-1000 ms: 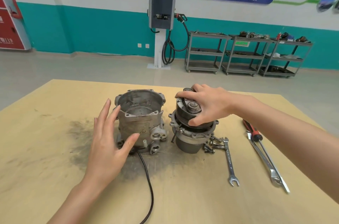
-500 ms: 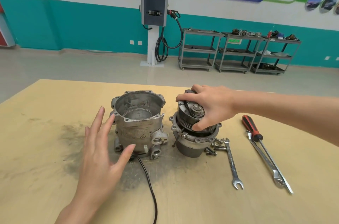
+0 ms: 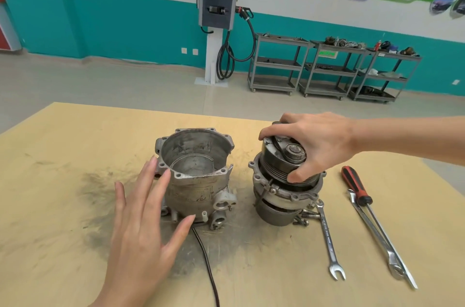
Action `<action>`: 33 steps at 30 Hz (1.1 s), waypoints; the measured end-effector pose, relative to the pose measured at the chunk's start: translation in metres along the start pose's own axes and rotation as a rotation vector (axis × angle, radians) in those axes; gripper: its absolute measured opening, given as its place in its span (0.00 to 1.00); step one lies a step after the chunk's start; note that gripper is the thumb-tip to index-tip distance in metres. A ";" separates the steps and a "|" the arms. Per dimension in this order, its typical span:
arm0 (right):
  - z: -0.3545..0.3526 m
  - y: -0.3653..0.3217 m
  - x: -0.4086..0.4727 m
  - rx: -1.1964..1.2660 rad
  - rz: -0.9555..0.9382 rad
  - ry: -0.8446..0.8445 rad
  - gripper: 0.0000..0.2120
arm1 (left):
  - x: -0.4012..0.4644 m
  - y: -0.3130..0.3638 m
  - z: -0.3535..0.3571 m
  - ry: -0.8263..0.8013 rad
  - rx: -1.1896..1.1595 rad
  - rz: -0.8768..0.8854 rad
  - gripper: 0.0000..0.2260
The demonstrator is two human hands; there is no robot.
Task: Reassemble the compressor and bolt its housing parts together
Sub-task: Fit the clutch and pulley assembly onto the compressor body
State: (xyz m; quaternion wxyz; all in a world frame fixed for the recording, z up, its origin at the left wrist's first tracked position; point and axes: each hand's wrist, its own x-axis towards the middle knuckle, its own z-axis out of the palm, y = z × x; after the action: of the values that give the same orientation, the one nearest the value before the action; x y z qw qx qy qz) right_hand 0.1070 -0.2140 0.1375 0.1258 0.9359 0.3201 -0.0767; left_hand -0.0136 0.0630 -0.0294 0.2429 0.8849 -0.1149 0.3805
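An empty aluminium compressor housing (image 3: 198,191) stands upright on the wooden table (image 3: 50,206), open end up. To its right stands the pulley-and-clutch front assembly (image 3: 281,196), upright on its dark cylinder. My right hand (image 3: 317,145) grips the pulley top from above, thumb on the grooved rim. My left hand (image 3: 143,226) hovers with straight, spread fingers beside the housing's left wall, fingertips close to its rim; whether they touch it I cannot tell. Several loose bolts (image 3: 305,217) lie at the assembly's base.
An open-end wrench (image 3: 328,238) lies right of the assembly. Farther right are a red-handled screwdriver (image 3: 357,188) and a second wrench (image 3: 377,236). A black cable (image 3: 207,266) runs from the housing toward me. A dark grease stain marks the table left of the housing.
My left hand has drawn closer to the housing's left side. My right hand keeps the same grip on the pulley. The view shifted slightly.
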 end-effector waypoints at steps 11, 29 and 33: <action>-0.067 0.028 -0.032 0.179 0.150 0.162 0.45 | -0.004 0.000 0.004 0.056 -0.070 -0.027 0.32; 0.066 0.039 -0.138 0.267 0.348 0.001 0.43 | -0.011 -0.023 0.019 0.124 -0.175 -0.048 0.36; 0.091 0.030 -0.148 0.188 0.308 -0.071 0.45 | -0.015 -0.034 0.028 0.118 -0.149 -0.009 0.35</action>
State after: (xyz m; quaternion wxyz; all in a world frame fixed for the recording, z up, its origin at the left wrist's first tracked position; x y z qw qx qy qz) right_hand 0.0039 -0.3485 0.0892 0.0591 0.9781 0.1598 -0.1192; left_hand 0.0059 0.0777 -0.0685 0.3162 0.8408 -0.1246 0.4214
